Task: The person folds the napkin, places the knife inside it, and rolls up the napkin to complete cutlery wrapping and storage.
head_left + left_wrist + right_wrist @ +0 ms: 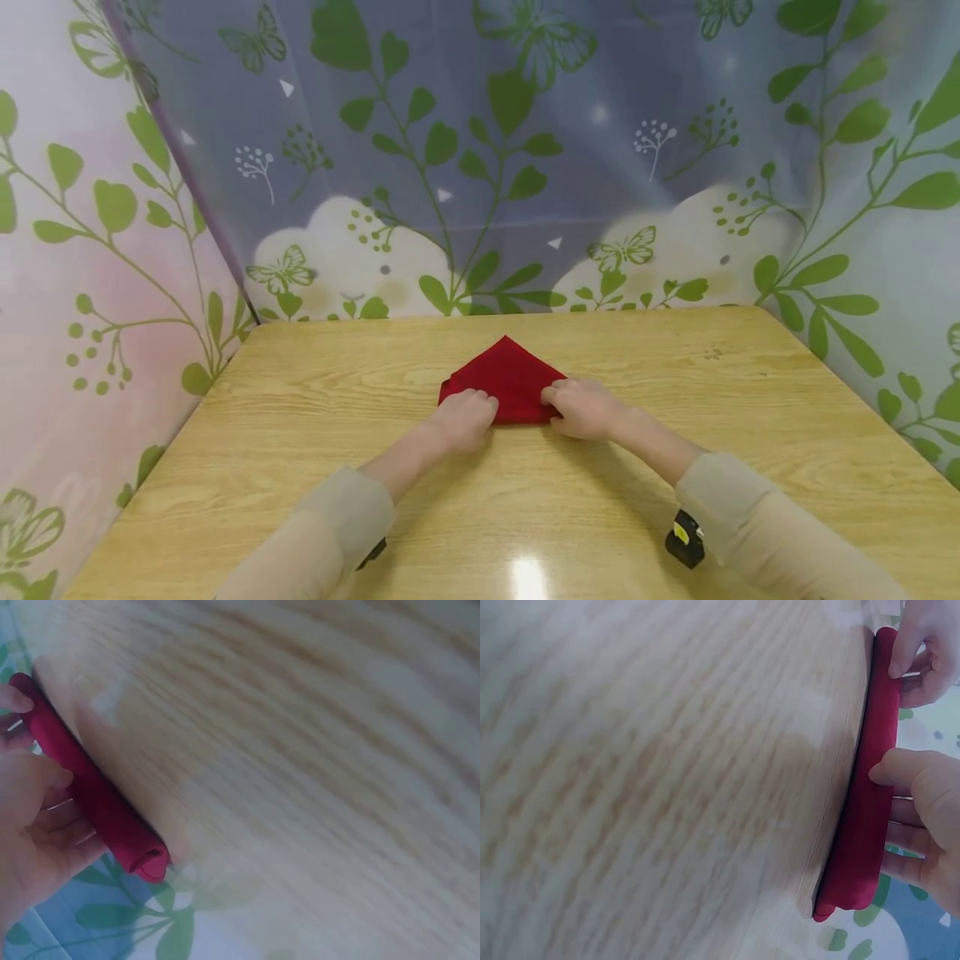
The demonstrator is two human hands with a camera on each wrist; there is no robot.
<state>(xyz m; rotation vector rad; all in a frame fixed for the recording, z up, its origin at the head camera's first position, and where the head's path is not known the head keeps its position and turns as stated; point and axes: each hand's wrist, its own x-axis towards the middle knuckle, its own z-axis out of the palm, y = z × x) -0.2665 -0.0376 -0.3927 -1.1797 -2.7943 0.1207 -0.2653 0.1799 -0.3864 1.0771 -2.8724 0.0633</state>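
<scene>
A red cloth (517,379) lies on the table, its far side a point and its near edge a straight, thick fold. From the wrist cameras that near edge looks like a rolled tube; its left end shows a curled layer (150,864). My left hand (467,418) grips the left part of the roll, thumb on the near side and fingers over the top. On the right part, my right hand (588,408) holds the roll the same way, thumb (885,771) pressed to its near face. A short stretch of red shows between the hands.
The wooden table (300,467) runs back to a patterned cloth backdrop (420,150), with similar printed sheets at both sides. A black device (686,540) hangs under the right wrist. Light glares off the table's near middle.
</scene>
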